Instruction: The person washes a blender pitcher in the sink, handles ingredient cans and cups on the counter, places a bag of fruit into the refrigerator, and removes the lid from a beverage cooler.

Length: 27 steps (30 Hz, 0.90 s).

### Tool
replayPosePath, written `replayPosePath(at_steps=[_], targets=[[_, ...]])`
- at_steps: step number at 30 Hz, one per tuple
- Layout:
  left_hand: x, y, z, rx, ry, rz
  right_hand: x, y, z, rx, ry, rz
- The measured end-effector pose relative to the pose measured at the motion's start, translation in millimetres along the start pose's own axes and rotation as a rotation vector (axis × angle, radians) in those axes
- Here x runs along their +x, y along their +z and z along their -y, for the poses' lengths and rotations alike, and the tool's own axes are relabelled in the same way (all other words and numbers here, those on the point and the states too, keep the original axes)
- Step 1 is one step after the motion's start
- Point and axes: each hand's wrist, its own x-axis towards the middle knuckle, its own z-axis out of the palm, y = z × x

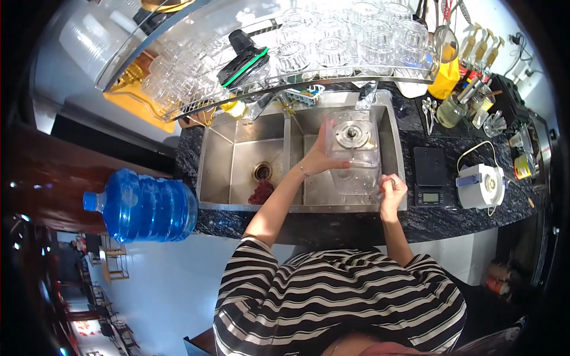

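Note:
Over the right basin of a steel double sink [288,155], my left hand [324,153] holds a clear plastic container [356,173], its fingers and thumb around the far part. A round metal fitting [352,134] shows at the container's base. My right hand [391,191] is curled at the near right corner of the container, above the basin's right edge; whether it grips the container's handle is hidden. Behind the container stands the faucet [367,95]. In the left basin a dark red mesh scrubber [261,192] lies beside the drain [262,171].
A wire rack [311,80] of glasses hangs low beyond the sink. A large blue water bottle [149,205] lies at the left. Right of the sink are a black digital scale [429,173] and a white appliance base with a cord [481,187]. Spoons [429,116] and jars stand farther back.

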Motion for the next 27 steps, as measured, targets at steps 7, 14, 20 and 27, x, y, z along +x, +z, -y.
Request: replayPosePath(at_steps=[7, 14, 20, 27], targets=[[-20, -14, -56, -0.023, 0.192, -0.121, 2, 7, 6, 0.059, -0.056, 0.134], [-24, -84, -66, -0.041, -0.057, -0.011, -13, 23, 27, -0.064, -0.150, 0.057], [-20, -98, -43, -0.084, -0.383, 0.019, -34, 39, 32, -0.273, -0.316, -0.085], [-23, -93, -53, 0.691, -0.238, -0.011, -44, 51, 39, -0.587, -0.644, -0.101]])
